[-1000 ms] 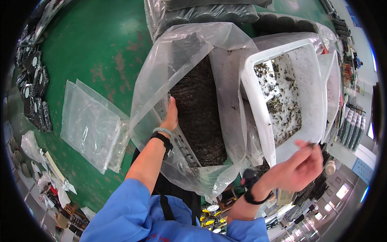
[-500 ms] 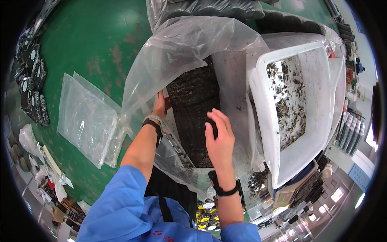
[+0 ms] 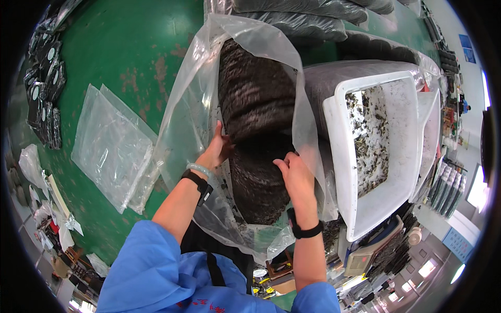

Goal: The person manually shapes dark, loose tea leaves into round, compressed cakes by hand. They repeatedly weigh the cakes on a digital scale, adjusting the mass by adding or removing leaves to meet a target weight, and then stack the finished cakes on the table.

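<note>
A clear plastic bag stands with its mouth spread wide in front of me. In it lies a thick dark brown-black stack of thin, rough-edged sheets, bent across its middle so that a dark gap parts the upper and lower portions. My left hand is closed on the stack's left edge beside this gap, its fingertips partly hidden. At the right edge, my right hand is closed on the stack with its thumb pointing left. The bag's wall rises around both hands.
A white plastic tub with dark crumbs inside stands tilted at the right, close to the bag. Flat clear bags lie on the green floor at left. Filled dark bags lie beyond.
The stack has bent, opening a gap across its middle. My right hand has moved from the stack's top to its right edge, and the bag's mouth has widened.
</note>
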